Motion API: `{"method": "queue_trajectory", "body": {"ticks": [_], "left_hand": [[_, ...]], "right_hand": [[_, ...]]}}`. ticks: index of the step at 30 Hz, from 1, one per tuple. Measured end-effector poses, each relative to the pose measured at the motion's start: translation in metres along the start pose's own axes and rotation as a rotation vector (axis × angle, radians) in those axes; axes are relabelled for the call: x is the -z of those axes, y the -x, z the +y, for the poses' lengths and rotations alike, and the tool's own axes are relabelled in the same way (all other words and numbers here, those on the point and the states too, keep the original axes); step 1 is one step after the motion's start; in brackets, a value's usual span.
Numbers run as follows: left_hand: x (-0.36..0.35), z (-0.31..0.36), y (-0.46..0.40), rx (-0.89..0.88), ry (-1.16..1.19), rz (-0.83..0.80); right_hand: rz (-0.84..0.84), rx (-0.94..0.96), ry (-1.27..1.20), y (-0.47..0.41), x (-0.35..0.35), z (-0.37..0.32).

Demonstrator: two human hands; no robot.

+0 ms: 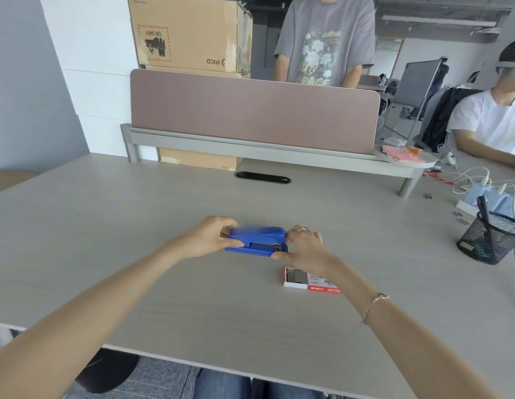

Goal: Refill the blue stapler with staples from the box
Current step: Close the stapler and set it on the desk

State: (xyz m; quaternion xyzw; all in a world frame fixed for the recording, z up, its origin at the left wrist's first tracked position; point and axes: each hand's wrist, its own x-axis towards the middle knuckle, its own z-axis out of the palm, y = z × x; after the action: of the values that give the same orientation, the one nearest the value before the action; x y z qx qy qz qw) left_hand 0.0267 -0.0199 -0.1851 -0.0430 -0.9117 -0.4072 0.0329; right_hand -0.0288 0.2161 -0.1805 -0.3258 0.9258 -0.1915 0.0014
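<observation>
A blue stapler (257,240) lies lengthwise on the pale wooden desk (135,254), its top down over the base. My left hand (213,237) grips its left end with thumb and fingers. My right hand (302,244) holds its right end, the thumb low near the front. A small red and white staple box (311,280) sits on the desk just below my right hand, slid open with grey staples showing at its left end; my right wrist covers part of it.
A black mesh pen cup (491,239) stands at the right, with white cables and a power strip (486,194) behind it. A pink divider panel (250,116) runs along the desk's far edge. One person stands beyond it; another sits at the far right.
</observation>
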Motion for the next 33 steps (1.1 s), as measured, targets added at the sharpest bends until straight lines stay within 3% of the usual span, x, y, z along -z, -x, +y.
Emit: {"method": "queue_trajectory", "body": {"ticks": [26,33], "left_hand": [[-0.007,-0.012,-0.208,-0.055,-0.037,-0.085],[-0.014,-0.021,-0.262,-0.061,-0.029,-0.059]], "right_hand": [[0.011,-0.089,-0.030,-0.151,0.028,0.127],[-0.017,-0.121,-0.219,-0.195,0.031,0.160]]}}
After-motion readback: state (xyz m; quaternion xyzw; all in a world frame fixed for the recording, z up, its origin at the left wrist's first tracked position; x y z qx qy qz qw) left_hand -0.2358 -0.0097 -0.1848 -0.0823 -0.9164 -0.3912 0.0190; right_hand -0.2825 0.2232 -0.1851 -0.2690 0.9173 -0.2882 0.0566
